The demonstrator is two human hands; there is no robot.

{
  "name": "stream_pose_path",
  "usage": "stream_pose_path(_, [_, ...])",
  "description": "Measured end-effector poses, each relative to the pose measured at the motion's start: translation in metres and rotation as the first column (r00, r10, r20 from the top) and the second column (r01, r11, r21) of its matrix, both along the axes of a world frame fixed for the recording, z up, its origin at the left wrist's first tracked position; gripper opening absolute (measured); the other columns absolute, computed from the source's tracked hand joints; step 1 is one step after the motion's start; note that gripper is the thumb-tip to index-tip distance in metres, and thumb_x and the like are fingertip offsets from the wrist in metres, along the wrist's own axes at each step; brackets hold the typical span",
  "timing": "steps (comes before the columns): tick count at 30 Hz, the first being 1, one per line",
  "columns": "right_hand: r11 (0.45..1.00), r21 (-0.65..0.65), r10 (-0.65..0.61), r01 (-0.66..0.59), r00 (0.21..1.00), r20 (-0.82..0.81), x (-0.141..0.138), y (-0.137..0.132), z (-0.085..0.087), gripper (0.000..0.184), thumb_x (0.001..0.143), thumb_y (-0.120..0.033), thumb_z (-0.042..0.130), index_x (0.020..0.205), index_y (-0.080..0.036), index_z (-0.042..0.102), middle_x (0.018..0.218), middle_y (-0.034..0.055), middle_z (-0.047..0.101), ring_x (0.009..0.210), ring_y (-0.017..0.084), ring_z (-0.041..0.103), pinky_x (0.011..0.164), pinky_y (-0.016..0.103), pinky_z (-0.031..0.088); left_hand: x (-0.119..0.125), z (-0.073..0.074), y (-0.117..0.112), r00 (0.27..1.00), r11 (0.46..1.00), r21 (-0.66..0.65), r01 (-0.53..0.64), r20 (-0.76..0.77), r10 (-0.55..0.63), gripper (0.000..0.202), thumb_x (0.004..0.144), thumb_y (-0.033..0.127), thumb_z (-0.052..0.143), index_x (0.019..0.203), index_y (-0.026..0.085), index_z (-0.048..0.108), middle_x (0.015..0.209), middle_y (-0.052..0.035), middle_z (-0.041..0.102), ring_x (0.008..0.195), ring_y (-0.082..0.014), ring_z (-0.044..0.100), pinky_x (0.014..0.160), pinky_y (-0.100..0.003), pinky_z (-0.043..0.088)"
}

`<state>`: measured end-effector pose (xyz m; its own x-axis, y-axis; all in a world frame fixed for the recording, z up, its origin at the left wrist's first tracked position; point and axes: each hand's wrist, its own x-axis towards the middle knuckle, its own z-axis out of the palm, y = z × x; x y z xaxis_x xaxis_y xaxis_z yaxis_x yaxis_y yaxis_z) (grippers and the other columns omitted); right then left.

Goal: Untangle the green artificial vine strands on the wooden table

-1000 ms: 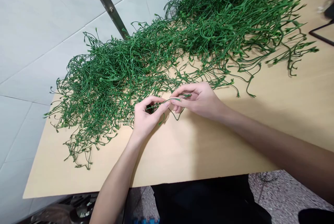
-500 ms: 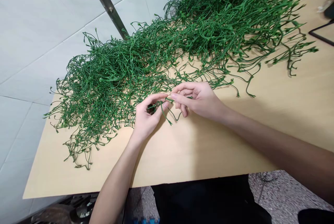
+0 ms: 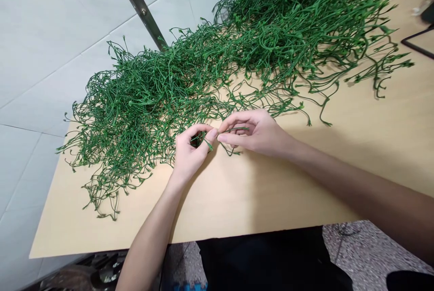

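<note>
A few thin green stems [image 3: 231,150] are held just above the tabletop [image 3: 217,205], roughly midway along its near edge but set back from it; the fingers cover most of their length. The left hand [image 3: 190,150] is curled, thumb and forefinger closed in a pinch on the stems, with more green showing inside the curl. The right hand [image 3: 261,132] meets it fingertip to fingertip, its thumb and forefinger also pinching the stems, its other fingers loosely bent; one stem end pokes out past its fingers and another hangs below. Right behind the hands, a tangled heap of green stems [image 3: 149,87] spreads from near the left edge toward the far right corner, thickest at the far side, hiding much of the surface there. Loose strands stray over the middle, near the knuckles. Toward the right edge lie a black bent frame [image 3: 413,46] and a dark object [image 3: 429,14], cut off by the view. Beyond the far edge, a metal bar [image 3: 144,12] slants before a tiled wall [image 3: 50,33]. Below the near edge are dark clothing [image 3: 271,259] and speckled flooring [image 3: 369,245].
</note>
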<state>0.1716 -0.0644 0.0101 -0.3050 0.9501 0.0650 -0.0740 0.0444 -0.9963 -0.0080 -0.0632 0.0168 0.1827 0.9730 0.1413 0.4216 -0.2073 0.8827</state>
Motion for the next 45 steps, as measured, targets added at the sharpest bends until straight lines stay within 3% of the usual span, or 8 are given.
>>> stream_pose_path(9, [0.992, 0.115, 0.044, -0.050, 0.997, 0.056, -0.001, 0.000, -0.007, 0.020, 0.066, -0.019, 0.076, 0.084, -0.018, 0.067, 0.068, -0.0020, 0.061, 0.057, 0.010, 0.056, 0.052, 0.023, 0.049, 0.001, 0.000, 0.000, 1.000, 1.000, -0.011, -0.020, -0.005, 0.020, 0.026, 0.082, 0.043, 0.067, 0.077, 0.017, 0.066, 0.063, 0.0012, 0.060, 0.048, -0.0079, 0.044, 0.047, -0.022, 0.033])
stream_pose_path(16, [0.977, 0.213, -0.042, 0.025, 0.996, 0.074, -0.001, 0.000, -0.009, 0.012, 0.072, -0.020, 0.071, 0.084, -0.017, 0.068, 0.081, 0.0038, 0.067, 0.070, 0.013, 0.060, 0.065, 0.027, 0.054, 0.000, 0.000, 0.001, 1.000, 0.999, 0.012, -0.031, -0.003, 0.031, 0.023, 0.082, 0.041, 0.067, 0.078, 0.018, 0.066, 0.059, 0.0027, 0.057, 0.050, -0.0083, 0.044, 0.049, -0.022, 0.035])
stream_pose_path(21, [0.989, 0.097, 0.111, -0.109, 0.994, -0.019, 0.000, -0.001, -0.010, 0.034, 0.066, -0.026, 0.080, 0.094, -0.017, 0.065, 0.078, 0.0015, 0.067, 0.070, 0.015, 0.066, 0.067, 0.028, 0.058, 0.000, 0.000, 0.001, 0.998, 0.995, 0.071, -0.064, -0.013, 0.065, 0.021, 0.083, 0.038, 0.067, 0.078, 0.018, 0.066, 0.071, -0.0010, 0.066, 0.063, -0.0113, 0.054, 0.059, -0.023, 0.043])
stream_pose_path(25, [0.983, 0.185, -0.007, 0.001, 0.999, 0.035, -0.003, -0.003, -0.014, 0.025, 0.071, -0.021, 0.075, 0.094, -0.018, 0.066, 0.083, 0.0023, 0.067, 0.067, 0.013, 0.065, 0.065, 0.026, 0.058, 0.000, 0.000, 0.000, 0.998, 0.997, 0.036, -0.066, 0.026, 0.065, 0.022, 0.083, 0.039, 0.068, 0.081, 0.017, 0.066, 0.073, -0.0012, 0.067, 0.064, -0.0108, 0.058, 0.060, -0.022, 0.045])
stream_pose_path(29, [0.872, 0.471, -0.227, 0.130, 0.962, 0.153, -0.004, -0.004, -0.012, 0.011, 0.079, -0.017, 0.065, 0.088, -0.020, 0.071, 0.088, 0.0053, 0.070, 0.066, 0.013, 0.064, 0.063, 0.028, 0.057, 0.001, 0.002, 0.000, 0.993, 0.997, -0.019, -0.081, 0.089, 0.083, 0.022, 0.079, 0.038, 0.072, 0.085, 0.017, 0.066, 0.074, -0.0016, 0.068, 0.063, -0.0099, 0.060, 0.058, -0.021, 0.046])
stream_pose_path(33, [0.655, 0.724, -0.441, 0.217, 0.888, 0.133, -0.004, -0.002, -0.011, 0.010, 0.082, -0.014, 0.065, 0.086, -0.020, 0.071, 0.091, 0.0069, 0.074, 0.080, 0.018, 0.070, 0.073, 0.031, 0.060, 0.002, 0.003, -0.001, 0.981, 0.994, -0.091, -0.055, 0.181, 0.071, 0.025, 0.077, 0.038, 0.074, 0.084, 0.016, 0.065, 0.069, -0.0008, 0.068, 0.055, -0.0090, 0.060, 0.053, -0.020, 0.049])
stream_pose_path(38, [0.428, 0.887, -0.483, 0.174, 0.874, 0.061, -0.005, -0.001, -0.019, 0.025, 0.080, -0.006, 0.067, 0.102, -0.019, 0.068, 0.098, 0.0091, 0.075, 0.089, 0.018, 0.072, 0.083, 0.031, 0.061, 0.000, 0.000, 0.000, 0.955, 0.991, -0.123, 0.050, 0.295, -0.011, 0.025, 0.075, 0.037, 0.076, 0.080, 0.014, 0.068, 0.062, -0.0008, 0.067, 0.055, -0.0123, 0.065, 0.055, -0.023, 0.052])
stream_pose_path(45, [0.336, 0.942, -0.417, -0.012, 0.895, 0.160, 0.000, 0.000, -0.030, 0.036, 0.084, -0.003, 0.061, 0.114, -0.023, 0.062, 0.097, 0.0073, 0.073, 0.084, 0.018, 0.070, 0.078, 0.032, 0.060, -0.003, 0.000, 0.002, 0.981, 0.998, -0.014, 0.055, 0.185, -0.052, 0.019, 0.077, 0.034, 0.074, 0.078, 0.015, 0.072, 0.076, -0.0039, 0.072, 0.067, -0.0128, 0.063, 0.065, -0.025, 0.051])
